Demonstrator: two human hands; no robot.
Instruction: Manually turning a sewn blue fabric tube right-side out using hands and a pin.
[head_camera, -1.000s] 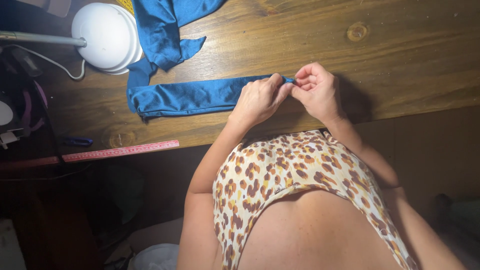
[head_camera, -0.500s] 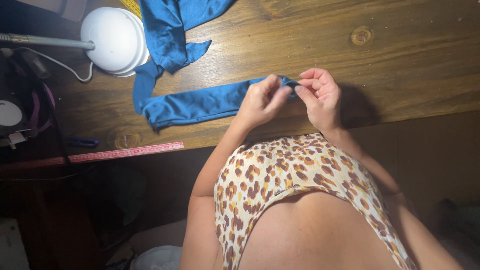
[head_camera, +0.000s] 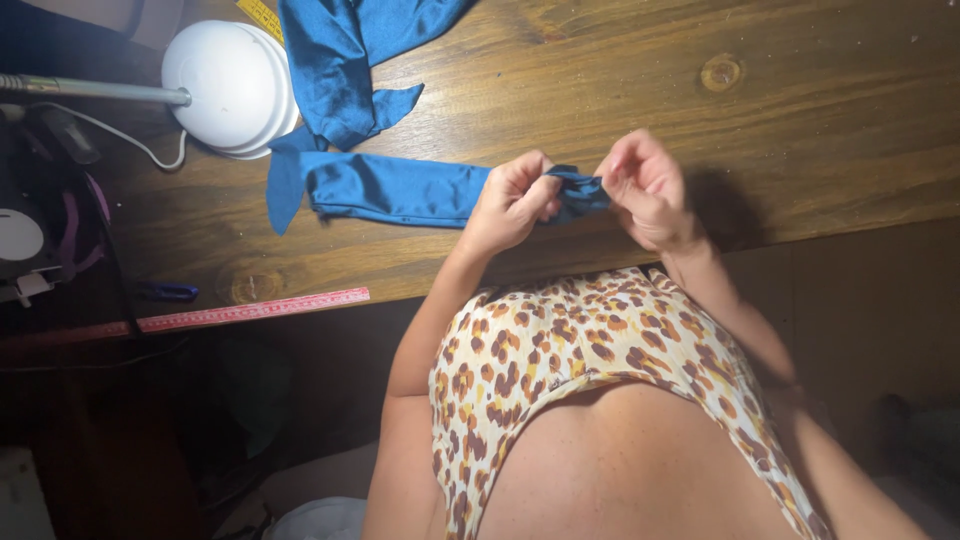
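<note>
In the head view, compared with half a second ago, both hands sit a little higher over the wooden table (head_camera: 820, 120), and the end of the blue fabric strip (head_camera: 400, 188) is now lifted slightly off the wood between them; the rest of the strip lies flat as before, stretched toward the left. The left hand (head_camera: 510, 203) has its fingers curled tightly, pinching the end of the strip between the thumb and the fingertips. The right hand (head_camera: 648, 190) is also closed, its fingers bent inward and gripping the same bunched end from the other side, so the two hands almost touch. A larger piece of blue cloth (head_camera: 340, 60) lies above the strip and is cut off by the top edge. The white lamp head (head_camera: 225, 85) stands just beside it. A red ruler (head_camera: 250, 310) rests at the near table edge. The dark objects at the far left are hard to make out.
</note>
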